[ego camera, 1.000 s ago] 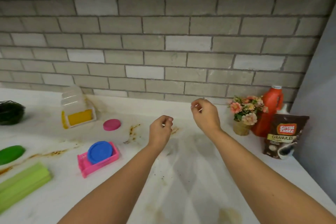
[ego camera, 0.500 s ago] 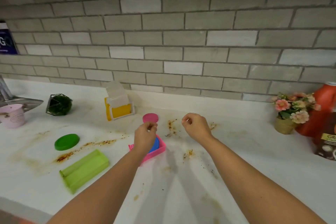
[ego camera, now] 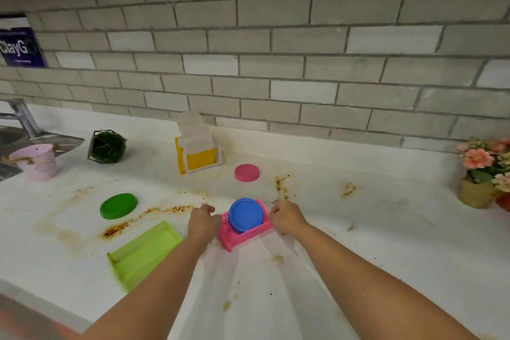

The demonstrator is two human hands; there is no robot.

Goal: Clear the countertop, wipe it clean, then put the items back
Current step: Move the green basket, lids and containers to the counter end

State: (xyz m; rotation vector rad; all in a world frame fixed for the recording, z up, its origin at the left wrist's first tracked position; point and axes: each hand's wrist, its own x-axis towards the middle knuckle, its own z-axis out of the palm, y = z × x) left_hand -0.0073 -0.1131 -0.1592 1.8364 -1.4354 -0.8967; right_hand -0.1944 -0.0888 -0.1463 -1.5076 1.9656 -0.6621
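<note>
A white countertop (ego camera: 372,243) carries brown stains and crumbs. At its middle sits a small pink rack (ego camera: 248,233) with a blue lid (ego camera: 245,215) leaning in it. My left hand (ego camera: 202,222) is against the rack's left end and my right hand (ego camera: 285,217) against its right end, fingers curled onto it. The rack rests on the counter. A pink lid (ego camera: 246,172) and a green lid (ego camera: 118,205) lie flat. A light green tray (ego camera: 145,252) lies at the front left. A yellow and clear container (ego camera: 197,150) stands at the back.
A wire-framed green plant (ego camera: 107,146) and a pink bucket (ego camera: 37,161) stand at the left beside a steel sink (ego camera: 16,138). A potted flower bunch (ego camera: 483,174) stands at the far right. The brick wall runs along the back.
The view has swung left and down. Both hands dropped from mid-air to the counter and closed in on the two ends of the pink rack.
</note>
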